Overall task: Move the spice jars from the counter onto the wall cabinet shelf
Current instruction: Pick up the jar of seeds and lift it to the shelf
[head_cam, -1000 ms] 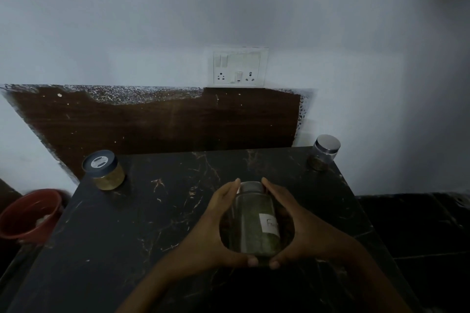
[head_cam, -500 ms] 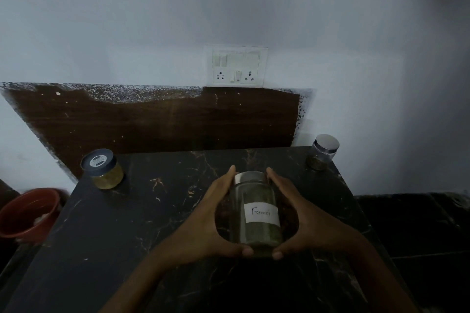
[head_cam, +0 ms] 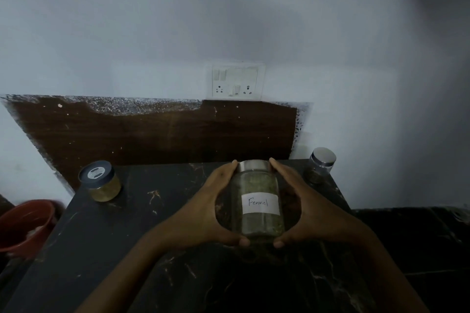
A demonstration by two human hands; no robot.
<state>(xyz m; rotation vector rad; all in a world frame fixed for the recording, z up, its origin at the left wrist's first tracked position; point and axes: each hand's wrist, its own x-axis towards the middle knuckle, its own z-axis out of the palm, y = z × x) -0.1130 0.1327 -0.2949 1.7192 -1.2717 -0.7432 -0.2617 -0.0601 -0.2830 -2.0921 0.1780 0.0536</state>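
We see a tall glass fennel jar (head_cam: 259,201) upright between both hands, over the middle of the black marbled counter (head_cam: 127,249) and a little toward its far edge. Whether its base touches the stone we cannot tell. The left hand (head_cam: 206,213) curves round the jar's left side and the right hand (head_cam: 312,211) round its right side. On each, the fingertips reach up to the silver lid (head_cam: 254,165) and the thumb tucks in beside the bottom, so the two hands cup the jar between them, with gaps showing between palm and glass. The jar holds greenish seeds, and its white paper label (head_cam: 259,203), handwritten "Fennel", faces us. At the far left corner of the counter stands a short jar with a dark lid (head_cam: 101,181) and yellowish contents, well apart from the hands. At the far right corner stands a clear jar with a silver lid (head_cam: 321,165) and something dark in its bottom, near the right hand's fingertips but not touching them. Behind the counter a brown wood-grain panel (head_cam: 152,134) with a ragged, speckled top edge lies against the pale wall (head_cam: 178,20). A white switchboard (head_cam: 237,81) with two sockets sits just above the panel. Left of the counter and lower down, a red bucket (head_cam: 23,223) shows partly at the frame's edge.
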